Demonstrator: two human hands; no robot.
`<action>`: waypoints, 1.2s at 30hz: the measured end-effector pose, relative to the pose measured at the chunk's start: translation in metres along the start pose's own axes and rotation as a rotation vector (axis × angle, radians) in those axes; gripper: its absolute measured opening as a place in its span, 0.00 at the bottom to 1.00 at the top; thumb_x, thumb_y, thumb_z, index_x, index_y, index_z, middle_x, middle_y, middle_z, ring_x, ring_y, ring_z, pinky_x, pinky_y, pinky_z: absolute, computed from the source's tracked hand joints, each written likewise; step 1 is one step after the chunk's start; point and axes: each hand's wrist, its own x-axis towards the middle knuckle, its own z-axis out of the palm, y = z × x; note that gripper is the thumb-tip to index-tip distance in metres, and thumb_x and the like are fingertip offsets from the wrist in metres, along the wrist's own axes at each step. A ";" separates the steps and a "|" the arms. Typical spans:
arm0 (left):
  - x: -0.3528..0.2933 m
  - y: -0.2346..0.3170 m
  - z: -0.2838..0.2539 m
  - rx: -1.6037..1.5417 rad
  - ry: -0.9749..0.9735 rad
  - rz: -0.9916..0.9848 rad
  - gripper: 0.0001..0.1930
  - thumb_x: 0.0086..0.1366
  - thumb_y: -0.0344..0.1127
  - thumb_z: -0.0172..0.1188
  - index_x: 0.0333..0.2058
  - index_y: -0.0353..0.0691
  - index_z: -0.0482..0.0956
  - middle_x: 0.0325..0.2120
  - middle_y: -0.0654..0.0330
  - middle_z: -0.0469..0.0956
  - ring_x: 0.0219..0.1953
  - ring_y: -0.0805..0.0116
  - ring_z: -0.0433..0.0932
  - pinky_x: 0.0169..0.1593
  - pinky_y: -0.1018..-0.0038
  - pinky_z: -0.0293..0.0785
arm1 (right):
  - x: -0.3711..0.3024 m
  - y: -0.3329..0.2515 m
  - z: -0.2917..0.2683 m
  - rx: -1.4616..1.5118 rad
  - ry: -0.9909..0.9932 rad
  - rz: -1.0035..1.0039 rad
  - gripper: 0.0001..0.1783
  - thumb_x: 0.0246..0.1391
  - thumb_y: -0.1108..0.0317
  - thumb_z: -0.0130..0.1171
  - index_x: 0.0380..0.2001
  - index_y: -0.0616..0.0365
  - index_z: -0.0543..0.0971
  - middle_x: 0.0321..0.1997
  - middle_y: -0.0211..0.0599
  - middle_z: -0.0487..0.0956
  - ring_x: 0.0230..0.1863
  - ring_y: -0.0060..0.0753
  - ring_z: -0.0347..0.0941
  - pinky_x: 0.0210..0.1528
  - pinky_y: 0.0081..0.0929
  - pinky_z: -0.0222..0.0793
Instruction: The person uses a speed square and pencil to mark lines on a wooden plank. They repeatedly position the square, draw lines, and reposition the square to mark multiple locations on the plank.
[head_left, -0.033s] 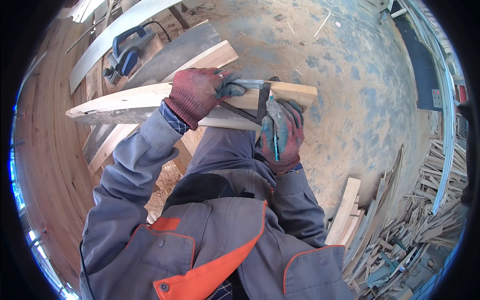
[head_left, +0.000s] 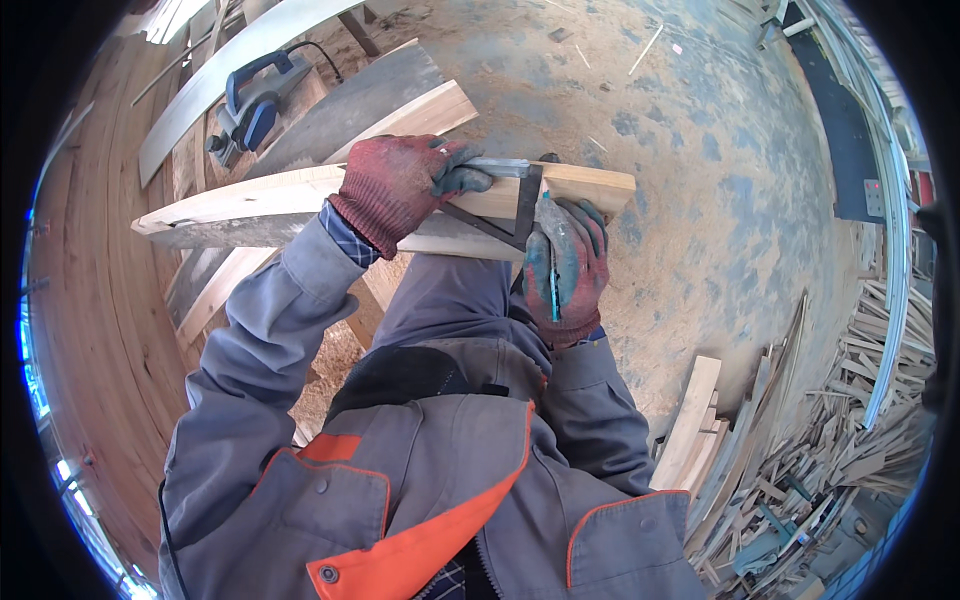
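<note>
A long pale wooden plank (head_left: 590, 184) lies crosswise in front of me, its end grain at the right. On it rests a triangle square (head_left: 527, 205) with a dark blade and a grey metal stock. My left hand (head_left: 400, 185), in a red and grey work glove, is closed on the square's stock and presses it to the plank. In my right hand (head_left: 568, 262), gloved alike, a teal pencil (head_left: 555, 295) is gripped, its tip by the square's right edge. Fingers partly hide the pencil's middle.
A blue and grey electric planer (head_left: 250, 110) sits on boards at the upper left. A broad brown wooden surface (head_left: 100, 230) runs along the left. Wood offcuts (head_left: 850, 400) are heaped at the lower right, near stacked timber (head_left: 688, 420). Sawdust covers the floor (head_left: 700, 230).
The pencil tip and the fingers of my right hand have shifted very slightly to the right. My left hand, the square and the plank look unmoved.
</note>
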 end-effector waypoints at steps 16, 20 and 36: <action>0.007 -0.001 0.004 -0.019 -0.045 -0.011 0.31 0.57 0.51 0.74 0.60 0.55 0.80 0.42 0.62 0.86 0.42 0.57 0.86 0.45 0.61 0.83 | -0.012 0.009 -0.007 -0.082 -0.136 0.001 0.25 0.54 0.61 0.68 0.54 0.58 0.80 0.55 0.40 0.82 0.60 0.52 0.75 0.68 0.52 0.66; 0.008 -0.001 0.003 -0.011 -0.076 -0.020 0.30 0.58 0.51 0.73 0.60 0.55 0.80 0.42 0.62 0.86 0.42 0.57 0.86 0.45 0.61 0.83 | -0.030 0.009 -0.022 0.219 0.178 0.283 0.20 0.66 0.72 0.55 0.60 0.63 0.78 0.59 0.46 0.81 0.61 0.44 0.77 0.64 0.38 0.73; -0.037 -0.077 0.016 -0.608 0.247 -0.253 0.21 0.62 0.39 0.75 0.53 0.41 0.85 0.31 0.55 0.87 0.32 0.66 0.86 0.39 0.69 0.82 | -0.045 0.084 0.037 0.574 0.398 1.087 0.18 0.69 0.77 0.54 0.24 0.52 0.64 0.30 0.21 0.67 0.34 0.20 0.62 0.44 0.21 0.62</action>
